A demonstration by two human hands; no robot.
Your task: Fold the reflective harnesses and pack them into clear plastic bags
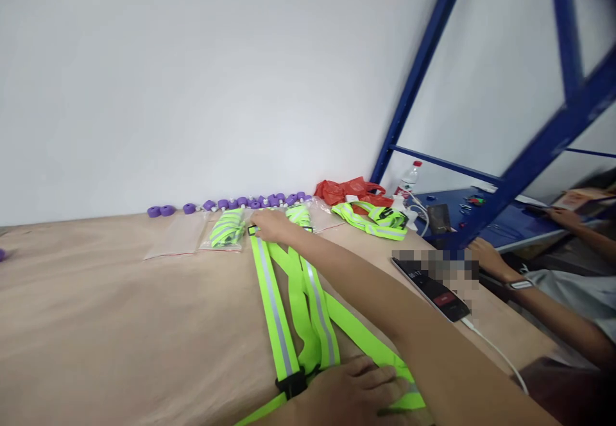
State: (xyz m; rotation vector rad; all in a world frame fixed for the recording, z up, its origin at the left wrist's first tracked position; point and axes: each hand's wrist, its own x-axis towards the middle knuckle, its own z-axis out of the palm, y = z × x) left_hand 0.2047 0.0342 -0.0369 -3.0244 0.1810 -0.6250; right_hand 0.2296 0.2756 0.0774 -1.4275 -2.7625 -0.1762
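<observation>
A neon-green reflective vest point(275, 304) made of straps with silver stripes is stretched out on the table. My right hand point(272, 225) reaches to its far end, fingers closed on the strap beside a small black slider point(252, 229). Close to me, my left hand point(356, 387) lies flat over the near straps, fingers extended. A black buckle point(291, 384) shows just left of that hand. Beyond my right hand are a bagged folded vest point(228, 227) and another green bundle point(299, 215), partly hidden by the hand.
Purple round items point(222, 204) line the wall. A flat plastic bag point(176, 235), a red bag point(349, 190), a loose green vest point(373, 221) and a bottle point(409, 179) stand farther back. Right are a phone point(428, 291) with cable, a blue frame point(529, 150) and another person's arm point(553, 310).
</observation>
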